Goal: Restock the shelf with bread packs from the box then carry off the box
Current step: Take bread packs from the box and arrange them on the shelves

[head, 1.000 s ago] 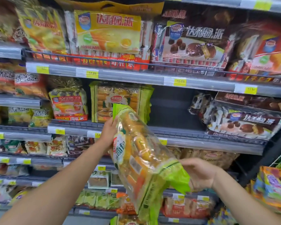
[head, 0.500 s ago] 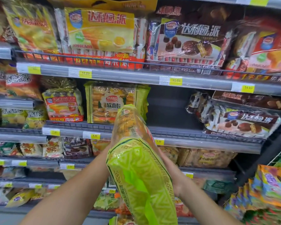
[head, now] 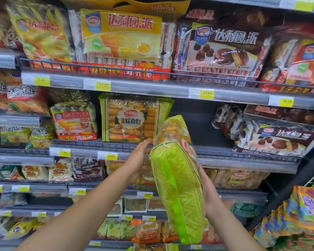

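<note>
shelf (head: 225,157) tier bears the shelved bread pack (head: 132,120), upright, label forward. held bread pack (head: 178,178) stands on end, tilted, just right of and below the shelved bread pack, off the shelf. left hand (head: 140,160), forearm extended, presses straight fingers on its left face. right hand (head: 207,192) braces its right face; fingers hidden, grip cannot be told.

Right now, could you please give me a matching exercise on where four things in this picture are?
1 held pack
2 shelved pack
3 yellow pie pack
4 left hand

A on the upper shelf
B in mid-air before the shelves
C upright on the middle shelf
D against the held pack's left side

Pairs: 1-B, 2-C, 3-A, 4-D
</note>
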A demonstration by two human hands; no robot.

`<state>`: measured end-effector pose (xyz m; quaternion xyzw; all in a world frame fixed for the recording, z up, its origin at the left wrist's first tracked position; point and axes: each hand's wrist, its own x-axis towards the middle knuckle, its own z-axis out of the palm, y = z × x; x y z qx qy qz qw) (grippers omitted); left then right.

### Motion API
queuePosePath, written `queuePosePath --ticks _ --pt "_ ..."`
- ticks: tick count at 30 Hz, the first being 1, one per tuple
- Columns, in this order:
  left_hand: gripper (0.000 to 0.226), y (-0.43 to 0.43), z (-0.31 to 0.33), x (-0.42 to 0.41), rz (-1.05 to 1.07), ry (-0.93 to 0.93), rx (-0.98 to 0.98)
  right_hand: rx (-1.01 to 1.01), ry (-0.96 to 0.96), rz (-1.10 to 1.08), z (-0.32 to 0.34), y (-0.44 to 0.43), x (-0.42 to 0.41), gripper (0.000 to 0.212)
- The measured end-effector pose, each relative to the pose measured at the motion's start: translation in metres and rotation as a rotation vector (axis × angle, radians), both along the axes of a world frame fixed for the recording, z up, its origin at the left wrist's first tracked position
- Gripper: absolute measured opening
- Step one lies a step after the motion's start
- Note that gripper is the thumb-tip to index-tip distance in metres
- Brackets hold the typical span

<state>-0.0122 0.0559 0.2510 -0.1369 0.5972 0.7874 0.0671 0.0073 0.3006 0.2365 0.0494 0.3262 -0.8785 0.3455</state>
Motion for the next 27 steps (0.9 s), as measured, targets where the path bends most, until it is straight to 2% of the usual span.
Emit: queuePosePath --ticks 7,11,14,18,22,25,27 --pt "0.084 0.0 0.009 0.061 -0.028 0.079 0.186 0.084 0.052 -0.376 0.005 0.009 -0.027 0.058" --pt "0.093 0.007 0.011 0.068 -0.137 0.119 0.001 0.17 0.131 -0.528 0.008 0.007 -0.036 0.055" --pt "0.083 0.014 0.021 0.065 -0.201 0.132 -0.153 0.241 0.199 -0.572 0.004 0.005 -0.036 0.057" --pt "0.093 0.014 0.024 0.053 -0.127 0.115 -0.211 0.259 0.262 -0.577 0.001 0.005 -0.03 0.057" --pt "0.059 0.016 0.024 0.044 -0.064 0.156 -0.267 0.257 0.275 -0.566 -0.004 0.012 -0.026 0.062" --pt "0.064 0.012 0.021 0.038 -0.011 0.201 -0.22 0.305 0.25 -0.617 0.003 0.022 -0.02 0.082" --pt "0.066 0.008 0.018 0.031 0.007 0.219 -0.225 0.336 0.269 -0.632 0.008 0.029 -0.017 0.07"
